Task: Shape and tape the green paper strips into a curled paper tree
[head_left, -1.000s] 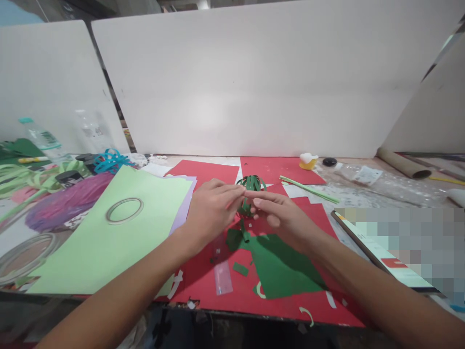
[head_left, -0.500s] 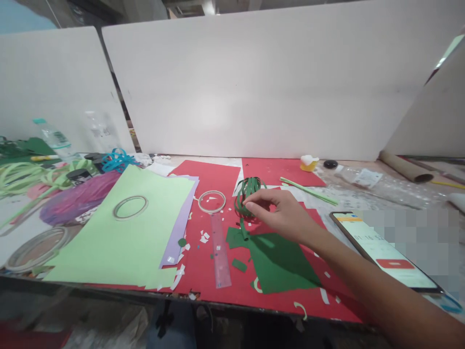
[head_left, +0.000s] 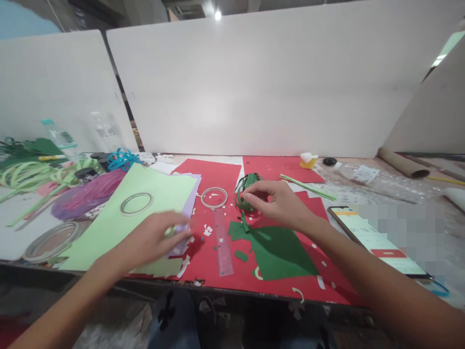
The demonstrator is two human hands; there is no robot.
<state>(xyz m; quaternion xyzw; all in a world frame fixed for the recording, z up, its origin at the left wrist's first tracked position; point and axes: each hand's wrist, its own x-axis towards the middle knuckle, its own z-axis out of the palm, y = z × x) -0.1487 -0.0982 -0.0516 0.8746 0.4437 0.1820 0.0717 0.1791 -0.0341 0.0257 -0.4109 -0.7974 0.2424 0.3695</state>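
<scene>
My right hand (head_left: 274, 201) pinches the edge of a dark green ball of curled paper strips (head_left: 250, 182), whose short rolled stem rests by the green sheet (head_left: 283, 252). Over the right edge of the light green sheet (head_left: 98, 232) hovers my left hand (head_left: 154, 237), slightly blurred, its fingers apart and nothing in them. Between the hands a clear pinkish ruler (head_left: 223, 247) lies on red paper (head_left: 203, 264), below a tape ring (head_left: 214, 198). Paper scraps are scattered around the ruler.
A phone (head_left: 385, 242) lies at the right, near a cardboard tube (head_left: 403, 163) and light green strips (head_left: 308, 187). Tape rolls (head_left: 53, 241), a purple plastic bag (head_left: 87, 194) and bottles (head_left: 60, 138) are at the left. A white board (head_left: 254, 82) stands behind.
My left hand has come into view from the lower left, over the light green sheet. My right hand stays at the green ball. The view has shifted slightly.
</scene>
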